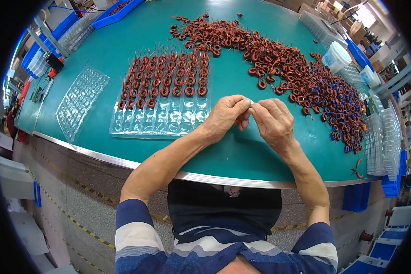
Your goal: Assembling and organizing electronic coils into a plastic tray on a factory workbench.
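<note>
Over the green table, my left hand (225, 114) and my right hand (276, 123) meet with fingertips pinched together. A tiny pale bit shows between them; the fingers hide what it is. Just left of my left hand lies a clear plastic tray (144, 133) with round pockets. Its far rows hold reddish-brown wire-wound ring coils (164, 82) with their leads sticking up, while bare pockets show along the near rows. Beyond my right hand spreads a big heap of similar coils (271, 57), some with blue parts (340, 102) toward the right.
Another clear tray (81, 101) lies to the left, with no coils in it. Red-handled pliers (358, 170) rest near the right front edge, beside stacked clear trays (382, 137). A white tub (337, 56) stands behind the heap. Blue bins (116, 13) sit at the far left.
</note>
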{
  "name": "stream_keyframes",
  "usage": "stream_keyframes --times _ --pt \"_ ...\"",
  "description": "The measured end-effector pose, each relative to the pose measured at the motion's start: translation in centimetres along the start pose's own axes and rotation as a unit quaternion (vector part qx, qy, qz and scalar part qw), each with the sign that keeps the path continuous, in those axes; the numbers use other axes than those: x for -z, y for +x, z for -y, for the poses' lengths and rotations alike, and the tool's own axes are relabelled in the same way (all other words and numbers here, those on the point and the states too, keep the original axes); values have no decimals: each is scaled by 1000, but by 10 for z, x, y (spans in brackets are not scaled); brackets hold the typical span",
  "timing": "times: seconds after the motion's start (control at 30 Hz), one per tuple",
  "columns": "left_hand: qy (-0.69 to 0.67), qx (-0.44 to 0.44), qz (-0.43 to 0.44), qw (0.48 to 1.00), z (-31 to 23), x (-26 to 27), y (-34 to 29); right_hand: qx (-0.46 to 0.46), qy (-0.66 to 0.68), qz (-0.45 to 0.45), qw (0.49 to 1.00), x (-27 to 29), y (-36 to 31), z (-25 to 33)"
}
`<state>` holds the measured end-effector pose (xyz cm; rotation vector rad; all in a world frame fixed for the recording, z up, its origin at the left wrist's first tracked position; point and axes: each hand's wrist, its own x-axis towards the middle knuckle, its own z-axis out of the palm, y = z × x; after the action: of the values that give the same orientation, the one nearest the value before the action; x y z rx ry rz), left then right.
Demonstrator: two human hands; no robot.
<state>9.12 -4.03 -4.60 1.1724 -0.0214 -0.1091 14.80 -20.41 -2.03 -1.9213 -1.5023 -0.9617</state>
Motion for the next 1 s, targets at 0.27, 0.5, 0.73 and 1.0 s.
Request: stream_keyframes --times 0.27,0.5,0.73,1.0 --pt "-119 -77 -19 990 -4 -15 -6 -332 322 -5 887 8 7 -1" --pt "-48 -62 -29 996 -9 -9 -5 -323 308 -29 894 -4 -1 1" --pt "-84 -93 -27 992 -13 2 -4 -418 414 55 806 -8 -11 -12" --pt "-31 -128 1 991 -13 -6 -5 -451 489 33 745 -16 -12 -10"
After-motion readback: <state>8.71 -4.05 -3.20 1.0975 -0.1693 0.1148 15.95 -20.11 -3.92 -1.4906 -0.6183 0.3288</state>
